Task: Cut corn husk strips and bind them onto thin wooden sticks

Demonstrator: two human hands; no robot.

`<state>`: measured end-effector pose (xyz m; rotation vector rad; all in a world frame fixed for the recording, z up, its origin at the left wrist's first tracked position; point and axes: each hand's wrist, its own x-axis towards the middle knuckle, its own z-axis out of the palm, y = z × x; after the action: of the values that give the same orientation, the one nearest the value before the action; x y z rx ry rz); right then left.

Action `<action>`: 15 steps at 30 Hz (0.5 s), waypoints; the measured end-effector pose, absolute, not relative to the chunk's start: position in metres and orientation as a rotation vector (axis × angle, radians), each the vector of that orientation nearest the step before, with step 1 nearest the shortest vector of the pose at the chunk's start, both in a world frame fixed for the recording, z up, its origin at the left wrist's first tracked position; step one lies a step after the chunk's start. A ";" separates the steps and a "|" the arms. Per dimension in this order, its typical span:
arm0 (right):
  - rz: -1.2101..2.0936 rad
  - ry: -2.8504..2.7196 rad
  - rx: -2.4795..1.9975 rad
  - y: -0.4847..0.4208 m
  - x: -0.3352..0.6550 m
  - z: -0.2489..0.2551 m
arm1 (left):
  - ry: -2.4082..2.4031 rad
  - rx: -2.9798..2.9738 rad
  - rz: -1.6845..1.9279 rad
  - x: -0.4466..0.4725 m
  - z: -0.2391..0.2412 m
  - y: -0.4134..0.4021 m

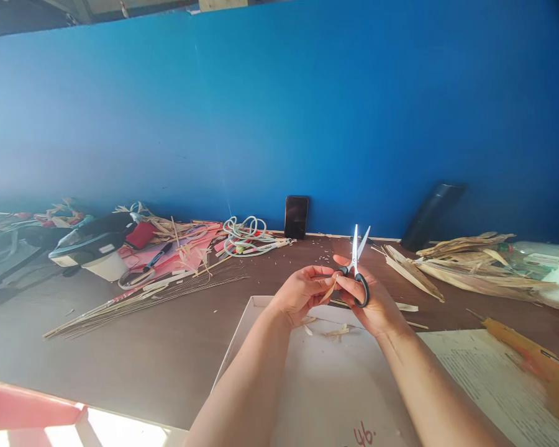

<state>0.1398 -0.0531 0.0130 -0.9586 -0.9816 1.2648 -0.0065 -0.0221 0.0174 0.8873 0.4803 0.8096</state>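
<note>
My left hand (305, 290) pinches a small tan piece of dry corn husk (330, 290) over the far end of a white box lid. Close beside it, my right hand (370, 304) holds scissors (355, 264) with black handles, their blades spread and pointing up and away from me. The fingertips of both hands meet near the husk piece. Below them, a few husk scraps (338, 332) lie on the white lid (326, 385), which has red handwriting near its front.
A phone (297, 216) leans on the blue wall (279, 112). Dry husks (475, 267) lie at right by a dark cylinder (433, 214). Printed paper (484, 366) is at front right. Pale cord (246, 236), thin wires (153, 304) and pink paper (200, 245) spread across the left.
</note>
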 end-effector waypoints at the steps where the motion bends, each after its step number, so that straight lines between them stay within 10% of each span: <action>1: 1.254 -0.989 -0.977 -0.053 0.140 0.013 | 0.503 0.888 0.816 -0.006 0.017 -0.022; 15: 0.961 -1.220 -1.241 -0.048 0.142 0.007 | 0.846 1.212 1.033 -0.001 0.007 -0.015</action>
<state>0.1419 -0.0484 0.0072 -1.2413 -1.2201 0.9608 -0.0013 -0.0155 0.0071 1.2115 0.8461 1.0331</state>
